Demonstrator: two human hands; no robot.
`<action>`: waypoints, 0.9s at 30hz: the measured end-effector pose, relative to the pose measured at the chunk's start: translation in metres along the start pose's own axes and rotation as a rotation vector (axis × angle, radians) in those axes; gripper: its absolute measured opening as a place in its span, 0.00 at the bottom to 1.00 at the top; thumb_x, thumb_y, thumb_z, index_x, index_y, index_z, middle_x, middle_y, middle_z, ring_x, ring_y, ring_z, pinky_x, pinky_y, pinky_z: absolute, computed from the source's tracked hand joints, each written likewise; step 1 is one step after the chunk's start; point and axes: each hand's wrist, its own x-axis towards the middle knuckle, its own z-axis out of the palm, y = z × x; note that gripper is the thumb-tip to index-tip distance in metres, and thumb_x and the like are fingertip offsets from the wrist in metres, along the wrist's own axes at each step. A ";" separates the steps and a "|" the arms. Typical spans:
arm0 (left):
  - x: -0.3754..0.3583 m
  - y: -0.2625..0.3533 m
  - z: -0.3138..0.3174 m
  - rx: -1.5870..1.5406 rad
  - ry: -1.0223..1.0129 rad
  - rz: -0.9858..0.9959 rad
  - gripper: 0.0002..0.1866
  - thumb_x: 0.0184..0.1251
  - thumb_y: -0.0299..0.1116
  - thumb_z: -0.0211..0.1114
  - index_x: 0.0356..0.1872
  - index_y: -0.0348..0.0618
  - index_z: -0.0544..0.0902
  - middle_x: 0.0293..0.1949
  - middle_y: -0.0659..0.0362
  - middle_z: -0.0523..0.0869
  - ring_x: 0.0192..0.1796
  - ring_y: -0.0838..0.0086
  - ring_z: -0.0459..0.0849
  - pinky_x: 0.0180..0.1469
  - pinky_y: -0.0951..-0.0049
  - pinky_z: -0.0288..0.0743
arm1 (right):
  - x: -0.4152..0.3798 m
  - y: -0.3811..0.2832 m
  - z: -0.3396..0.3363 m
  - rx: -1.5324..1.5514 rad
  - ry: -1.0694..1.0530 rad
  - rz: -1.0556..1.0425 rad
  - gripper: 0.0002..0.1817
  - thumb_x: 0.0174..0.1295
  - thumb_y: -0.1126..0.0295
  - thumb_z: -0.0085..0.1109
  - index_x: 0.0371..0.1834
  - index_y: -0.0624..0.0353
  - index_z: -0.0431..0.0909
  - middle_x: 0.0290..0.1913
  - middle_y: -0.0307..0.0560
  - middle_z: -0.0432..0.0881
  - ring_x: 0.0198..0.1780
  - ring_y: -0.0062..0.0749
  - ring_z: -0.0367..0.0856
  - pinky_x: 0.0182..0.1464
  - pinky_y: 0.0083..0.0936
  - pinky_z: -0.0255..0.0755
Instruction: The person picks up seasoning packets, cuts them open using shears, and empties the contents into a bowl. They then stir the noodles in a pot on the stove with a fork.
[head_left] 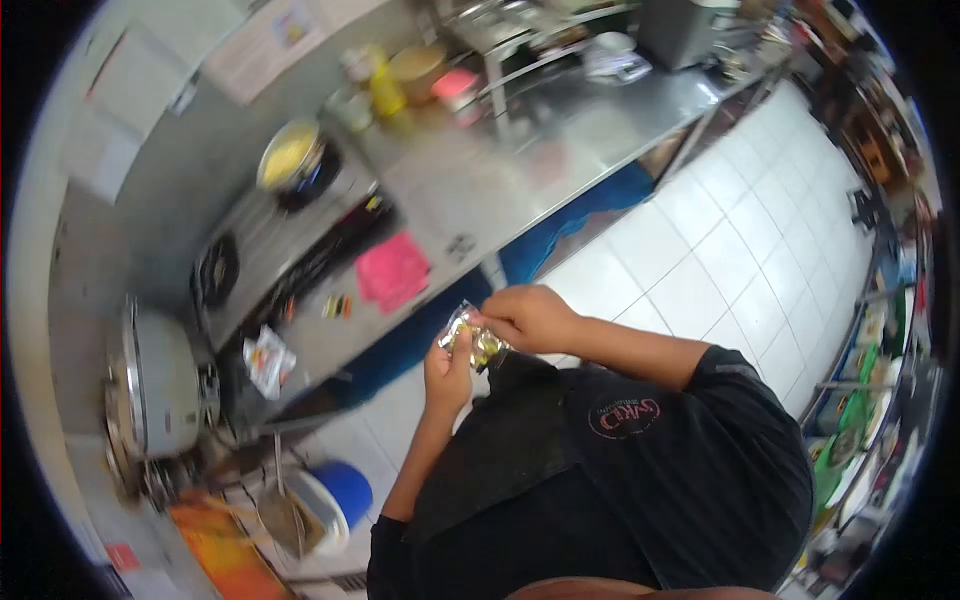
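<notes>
A small shiny foil packet [487,347], silver with yellowish parts, is held between my two hands in front of the dark apron. My left hand [447,377] grips its left side, thumb against the foil. On the packet's upper right edge, the fingers of my right hand [532,318] are pinched closed. Whether the packet is torn cannot be made out. Beyond my hands, a pink cloth [392,270] lies on the steel counter [470,205].
A pot with yellow contents [288,158] stands on the stove [270,235]. A white-and-red packet [268,362] lies at the counter's near end. A large metal cooker [165,380] is at left, above a white bucket [325,520]. Shelves [850,430] line the right.
</notes>
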 end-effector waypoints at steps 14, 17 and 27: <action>0.121 -0.015 0.397 0.293 -0.969 0.065 0.21 0.71 0.27 0.65 0.63 0.36 0.72 0.48 0.59 0.85 0.50 0.80 0.81 0.55 0.76 0.75 | -0.260 0.118 -0.288 -0.059 0.411 0.631 0.11 0.69 0.62 0.58 0.37 0.58 0.82 0.33 0.51 0.82 0.37 0.49 0.82 0.38 0.38 0.75; 0.145 -0.002 0.451 0.449 -1.027 0.000 0.24 0.71 0.28 0.66 0.65 0.37 0.70 0.49 0.58 0.84 0.50 0.80 0.80 0.55 0.75 0.74 | -0.269 0.143 -0.319 -0.261 0.436 0.737 0.12 0.70 0.61 0.56 0.36 0.58 0.82 0.34 0.51 0.83 0.37 0.50 0.83 0.39 0.40 0.76; 0.360 -0.093 0.646 -0.060 -1.117 -0.179 0.29 0.81 0.56 0.43 0.63 0.39 0.70 0.51 0.51 0.85 0.45 0.73 0.83 0.47 0.72 0.76 | -0.370 0.279 -0.505 -0.188 0.470 1.180 0.15 0.76 0.60 0.50 0.39 0.61 0.78 0.31 0.33 0.77 0.31 0.19 0.70 0.35 0.20 0.66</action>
